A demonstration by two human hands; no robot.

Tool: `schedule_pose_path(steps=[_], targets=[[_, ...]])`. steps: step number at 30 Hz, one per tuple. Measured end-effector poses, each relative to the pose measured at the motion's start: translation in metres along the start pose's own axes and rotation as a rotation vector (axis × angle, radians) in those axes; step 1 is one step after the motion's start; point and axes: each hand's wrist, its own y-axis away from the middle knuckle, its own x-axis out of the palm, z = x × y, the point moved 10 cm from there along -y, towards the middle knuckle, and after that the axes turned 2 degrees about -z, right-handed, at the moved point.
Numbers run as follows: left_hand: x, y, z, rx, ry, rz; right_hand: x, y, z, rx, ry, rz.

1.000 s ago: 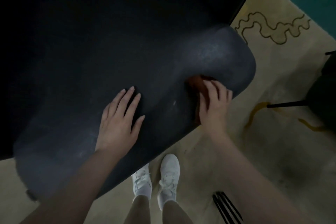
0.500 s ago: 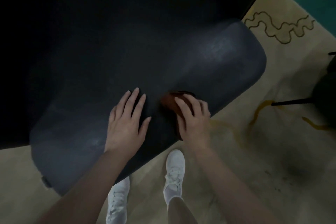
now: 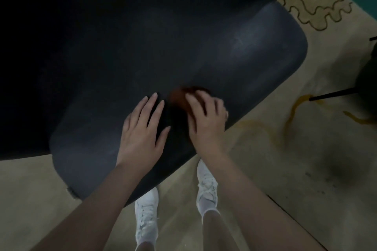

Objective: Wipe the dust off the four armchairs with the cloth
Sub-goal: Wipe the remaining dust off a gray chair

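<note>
A rust-brown cloth (image 3: 179,96) is being pressed against the dark armchair (image 3: 234,57) by the right hand (image 3: 206,120). The fingers are being curled over the bunched fabric, probably so that it is not dragged loose. Only the part of the cloth beyond the fingertips is being shown. Just beside this grip, the left hand (image 3: 140,128) is being laid flat on the padding with its fingers spread and holding nothing, seemingly so that the chair is being steadied against the wiping push. Pale dusty streaks are being left on the padding far to the outside of the grip, so more passes are judged to be needed. White shoes (image 3: 146,216) are being planted on the carpet (image 3: 275,159) below the wrists.
</note>
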Motion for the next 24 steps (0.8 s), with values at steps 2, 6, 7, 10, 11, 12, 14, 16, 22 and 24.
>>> schedule_pose_path(steps=[2, 6, 7, 10, 11, 12, 14, 16, 22, 24], targets=[[-0.001, 0.008, 0.005, -0.005, 0.004, -0.002, -0.001, 0.022, 0.005, -0.076, -0.031, 0.010], [-0.005, 0.018, 0.010, -0.004, 0.001, -0.011, -0.017, 0.033, -0.026, -0.087, -0.048, 0.013], [-0.006, 0.020, 0.011, -0.006, 0.002, -0.015, -0.022, 0.028, -0.039, -0.031, -0.042, -0.001], [-0.011, 0.028, 0.016, -0.022, 0.006, -0.037, -0.034, 0.006, -0.077, 0.275, -0.039, -0.102], [-0.012, 0.032, 0.018, -0.026, 0.005, -0.048, -0.035, 0.000, -0.080, 0.353, -0.043, -0.132], [-0.014, 0.035, 0.020, -0.029, 0.004, -0.057, -0.034, -0.005, -0.075, 0.386, -0.049, -0.150], [-0.015, 0.042, 0.022, -0.031, 0.000, -0.060, -0.026, -0.009, -0.047, 0.337, -0.050, -0.139], [-0.017, 0.047, 0.024, -0.036, 0.000, -0.052, -0.014, -0.002, -0.014, 0.236, -0.054, -0.073], [-0.040, 0.053, 0.026, -0.017, -0.001, -0.068, -0.015, 0.025, 0.017, 0.133, -0.138, 0.050], [-0.053, 0.050, 0.023, -0.009, -0.006, -0.084, -0.032, 0.025, 0.017, 0.176, -0.159, 0.052]])
